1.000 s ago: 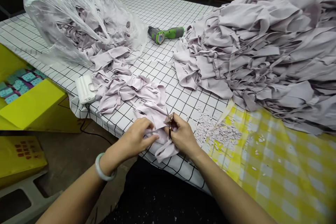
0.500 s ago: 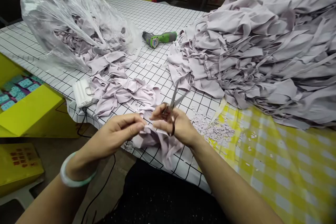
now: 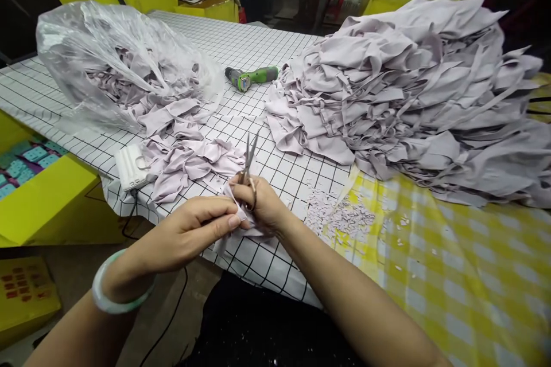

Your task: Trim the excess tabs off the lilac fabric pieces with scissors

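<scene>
Pinching a cloth piece (image 3: 230,198) below the scissors (image 3: 249,155) (blades up, parted), the left hand (image 3: 189,232) meets the right hand (image 3: 264,209), which grips them. Trimming seems underway; a snip needs it taut.

Bright, even overhead light, soft shadows, glare on the plastic bag (image 3: 107,63), dim background, and wide-angle stretching toward the edges.

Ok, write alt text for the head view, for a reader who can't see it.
At a table edge, the left hand pinches a small lilac cloth while the right hand holds scissors, blades pointing away. Behind lie a big pile of the same fabric, a clear bag of more, a green tool and pale snippets.
</scene>
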`<state>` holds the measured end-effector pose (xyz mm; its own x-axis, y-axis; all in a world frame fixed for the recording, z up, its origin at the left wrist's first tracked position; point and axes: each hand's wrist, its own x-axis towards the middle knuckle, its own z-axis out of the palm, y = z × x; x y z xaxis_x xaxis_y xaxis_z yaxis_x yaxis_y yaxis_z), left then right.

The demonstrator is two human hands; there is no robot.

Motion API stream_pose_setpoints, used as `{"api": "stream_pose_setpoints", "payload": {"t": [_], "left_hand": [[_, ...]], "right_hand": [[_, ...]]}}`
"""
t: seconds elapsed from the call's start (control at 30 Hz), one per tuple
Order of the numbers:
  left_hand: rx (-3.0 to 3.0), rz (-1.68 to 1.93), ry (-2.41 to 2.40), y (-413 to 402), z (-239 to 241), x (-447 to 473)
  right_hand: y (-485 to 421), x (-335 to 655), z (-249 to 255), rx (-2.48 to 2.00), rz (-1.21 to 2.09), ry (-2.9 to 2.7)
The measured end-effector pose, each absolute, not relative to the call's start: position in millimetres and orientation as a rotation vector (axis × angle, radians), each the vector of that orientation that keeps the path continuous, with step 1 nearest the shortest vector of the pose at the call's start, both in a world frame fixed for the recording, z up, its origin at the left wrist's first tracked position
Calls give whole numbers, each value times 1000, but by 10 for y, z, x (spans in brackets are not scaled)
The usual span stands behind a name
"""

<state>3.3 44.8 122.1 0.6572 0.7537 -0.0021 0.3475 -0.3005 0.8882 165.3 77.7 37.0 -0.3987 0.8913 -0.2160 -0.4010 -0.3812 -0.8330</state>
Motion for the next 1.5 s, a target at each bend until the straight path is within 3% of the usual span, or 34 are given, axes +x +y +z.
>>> {"api": "stream_pose_setpoints", "payload": {"t": [0.17,0.3,0.5,0.63,1.5], "left_hand": [[1891,948,930,517,1032,287],[1445,1160,914,519,734,445],[1541,1151,984,407,492,610],[1803,1106,963,363,484,701],[1988,984,808,312,428,888]], "right_hand": [[612,1523,210,-791,1923,-834],[514,1821,178,-943,1866,-1032],[281,2489,346,-1419,1234,-1657],[118,2593,414,-1496,1007,-1919],[27,2710,342,-1481,994,-1858]]}}
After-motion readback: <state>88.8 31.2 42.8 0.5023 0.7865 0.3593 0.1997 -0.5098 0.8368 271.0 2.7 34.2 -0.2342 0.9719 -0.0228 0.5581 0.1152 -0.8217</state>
